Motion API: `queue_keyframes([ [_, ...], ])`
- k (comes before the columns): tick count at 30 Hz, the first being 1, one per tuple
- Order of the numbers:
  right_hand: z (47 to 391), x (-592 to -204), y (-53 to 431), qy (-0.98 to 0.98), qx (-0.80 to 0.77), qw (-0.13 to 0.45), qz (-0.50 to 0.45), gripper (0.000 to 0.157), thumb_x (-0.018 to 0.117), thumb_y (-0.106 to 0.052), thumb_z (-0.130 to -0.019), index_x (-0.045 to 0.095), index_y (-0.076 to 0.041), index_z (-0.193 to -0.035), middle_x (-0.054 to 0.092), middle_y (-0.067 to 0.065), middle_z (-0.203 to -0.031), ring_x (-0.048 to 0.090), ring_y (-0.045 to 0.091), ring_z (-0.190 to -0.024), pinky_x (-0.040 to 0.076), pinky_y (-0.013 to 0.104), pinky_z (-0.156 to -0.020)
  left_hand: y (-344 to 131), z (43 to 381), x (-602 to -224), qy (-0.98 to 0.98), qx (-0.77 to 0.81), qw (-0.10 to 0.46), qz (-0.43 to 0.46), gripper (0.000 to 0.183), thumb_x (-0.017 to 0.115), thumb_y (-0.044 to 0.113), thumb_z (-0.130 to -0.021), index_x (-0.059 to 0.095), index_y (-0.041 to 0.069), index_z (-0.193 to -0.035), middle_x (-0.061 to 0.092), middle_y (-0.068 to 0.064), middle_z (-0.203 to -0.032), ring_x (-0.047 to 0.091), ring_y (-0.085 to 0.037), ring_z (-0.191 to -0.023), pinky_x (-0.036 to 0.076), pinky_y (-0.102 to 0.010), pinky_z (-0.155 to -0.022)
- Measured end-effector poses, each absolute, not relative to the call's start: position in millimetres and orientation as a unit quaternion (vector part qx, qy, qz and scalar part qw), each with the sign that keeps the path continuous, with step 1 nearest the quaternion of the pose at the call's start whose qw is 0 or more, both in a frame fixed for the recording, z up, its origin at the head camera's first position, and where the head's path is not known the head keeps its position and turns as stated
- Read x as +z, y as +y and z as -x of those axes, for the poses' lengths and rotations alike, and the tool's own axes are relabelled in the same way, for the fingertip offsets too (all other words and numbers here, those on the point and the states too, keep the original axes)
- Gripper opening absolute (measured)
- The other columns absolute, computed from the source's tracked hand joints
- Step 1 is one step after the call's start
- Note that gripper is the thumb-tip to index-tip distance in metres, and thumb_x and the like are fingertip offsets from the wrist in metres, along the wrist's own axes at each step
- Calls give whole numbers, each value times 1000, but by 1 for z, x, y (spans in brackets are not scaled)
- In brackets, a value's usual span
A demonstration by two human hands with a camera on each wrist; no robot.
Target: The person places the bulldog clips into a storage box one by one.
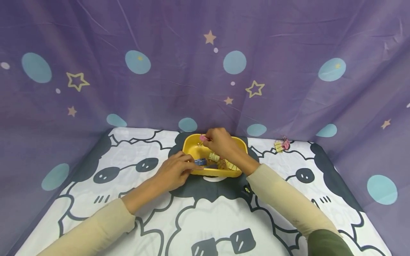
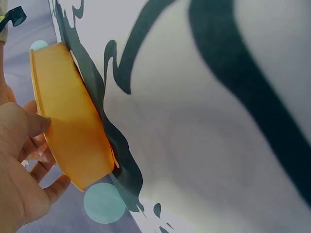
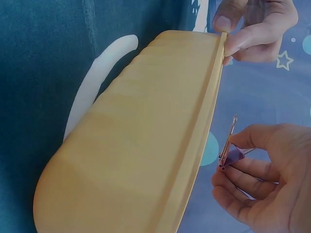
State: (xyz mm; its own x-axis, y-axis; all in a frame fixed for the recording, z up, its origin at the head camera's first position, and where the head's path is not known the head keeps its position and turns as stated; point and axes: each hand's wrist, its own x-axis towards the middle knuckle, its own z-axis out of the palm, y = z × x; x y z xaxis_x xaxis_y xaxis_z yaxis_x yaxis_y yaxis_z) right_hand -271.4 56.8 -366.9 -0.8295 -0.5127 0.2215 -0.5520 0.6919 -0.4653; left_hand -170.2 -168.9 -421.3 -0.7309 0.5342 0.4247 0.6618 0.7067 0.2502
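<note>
A yellow plastic tub sits near the back of the cloth. My left hand grips its left front corner, thumb and fingers on either side of the rim, as the right wrist view shows. Above the tub, my right hand pinches a pink binder clip with its wire handles spread. Inside the tub lie a blue binder clip, a yellow binder clip and several more toward the right end. Part of the tub's interior is hidden behind my right hand and wrist.
To the right of the tub, by the back edge, lie a yellow clip and a pink clip, close together. A purple curtain rises right behind the sheep-print cloth and along both sides.
</note>
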Motion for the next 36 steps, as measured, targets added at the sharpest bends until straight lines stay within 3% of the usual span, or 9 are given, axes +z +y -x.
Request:
queue_keyframes([
  [7,275,-371,58,-926,258,9,-274,23,79,-20,-105,83,2,-109,76,9,-90,51,7,-57,43,21,-58,-167,169,-419,-913,-193,156,324,38,80,3,-97,90,31,-120,78,7,-108,65,-19,-107,58,-41,-93],
  [13,275,-371,64,-931,249,5,-266,18,78,-16,-101,80,0,-95,59,6,-73,47,10,-52,38,26,-54,-167,169,-419,-912,-194,158,326,36,80,2,-97,90,30,-119,78,6,-106,65,-19,-106,58,-41,-93],
  [14,275,-370,65,-932,245,9,-268,18,77,-16,-101,80,0,-94,62,7,-74,49,11,-54,40,26,-57,-167,169,-418,-911,-196,158,326,37,79,2,-97,90,29,-119,78,6,-106,65,-20,-105,58,-41,-92],
  [18,271,-367,72,-932,239,18,-273,26,79,-17,-100,84,4,-115,84,16,-108,74,19,-81,65,35,-82,-167,169,-418,-910,-204,158,326,37,78,1,-97,91,29,-118,78,6,-105,64,-20,-103,58,-40,-90],
  [20,269,-365,78,-933,236,21,-272,34,79,-17,-100,82,5,-126,83,20,-128,81,28,-103,67,45,-100,-167,169,-418,-909,-206,159,327,37,78,1,-97,90,29,-118,78,6,-105,64,-19,-104,57,-40,-90],
  [22,267,-363,85,-933,235,21,-270,35,77,-17,-101,81,5,-128,82,21,-130,81,35,-115,66,51,-105,-167,169,-419,-908,-205,162,329,37,78,1,-97,90,29,-118,78,6,-105,64,-19,-103,57,-40,-90],
  [25,265,-359,96,-934,236,32,-267,32,76,-17,-102,83,5,-124,83,20,-126,80,38,-119,65,54,-106,-167,169,-419,-907,-205,164,330,38,78,0,-97,90,29,-118,78,6,-104,64,-19,-103,57,-40,-89],
  [29,265,-354,111,-934,245,52,-257,29,74,-16,-101,84,4,-119,85,19,-119,81,37,-112,66,55,-101,-167,170,-418,-909,-203,162,325,38,79,1,-97,90,30,-119,78,7,-105,65,-19,-105,57,-41,-91],
  [36,263,-350,136,-937,255,48,-232,35,74,-19,-104,81,5,-128,83,22,-126,80,41,-120,64,58,-105,-168,169,-421,-911,-203,153,325,42,80,-1,-96,90,32,-120,78,7,-104,63,-18,-103,56,-40,-90],
])
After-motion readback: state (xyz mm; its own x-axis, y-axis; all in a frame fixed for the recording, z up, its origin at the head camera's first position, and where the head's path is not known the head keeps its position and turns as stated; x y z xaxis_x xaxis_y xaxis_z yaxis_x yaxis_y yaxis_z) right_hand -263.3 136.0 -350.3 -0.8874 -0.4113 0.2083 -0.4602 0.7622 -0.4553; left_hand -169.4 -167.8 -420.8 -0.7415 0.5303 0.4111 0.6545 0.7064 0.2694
